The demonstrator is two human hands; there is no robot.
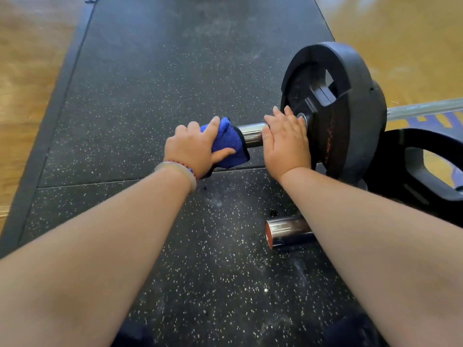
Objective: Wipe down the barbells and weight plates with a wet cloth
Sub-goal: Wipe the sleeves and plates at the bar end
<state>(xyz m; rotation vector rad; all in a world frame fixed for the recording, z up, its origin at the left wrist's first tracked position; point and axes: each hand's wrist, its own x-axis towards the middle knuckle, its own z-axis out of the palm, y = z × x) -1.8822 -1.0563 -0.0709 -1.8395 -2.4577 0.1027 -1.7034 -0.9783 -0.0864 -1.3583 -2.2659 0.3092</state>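
Note:
A blue cloth (229, 144) is wrapped over the end of a chrome barbell sleeve (251, 134), and my left hand (194, 150) grips it there. My right hand (286, 142) lies flat, fingers spread, against the face of the black weight plate (335, 106) loaded upright on that sleeve. The bar's shaft (426, 108) runs on to the right behind the plate. A second chrome barbell end (288, 231) lies on the mat nearer to me, partly hidden by my right forearm.
A second black plate (426, 169) with grip holes lies flat at the right edge. Everything rests on a speckled black rubber mat (162, 71). Wooden floor (27, 71) borders the mat on the left and far right.

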